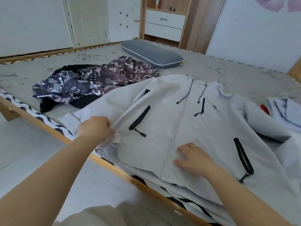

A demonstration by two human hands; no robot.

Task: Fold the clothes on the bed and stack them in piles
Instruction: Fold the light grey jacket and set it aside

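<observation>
I am pinching the grey jacket [179, 121] side seam with my left hand [96, 128], while my right hand [193, 158] is lying flat, released, on its front.

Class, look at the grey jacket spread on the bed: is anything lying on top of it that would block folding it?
Nothing visible lies on the grey jacket. The left hand pinches its side and the right hand rests flat on its front. The patterned garment lies beside it.
</observation>
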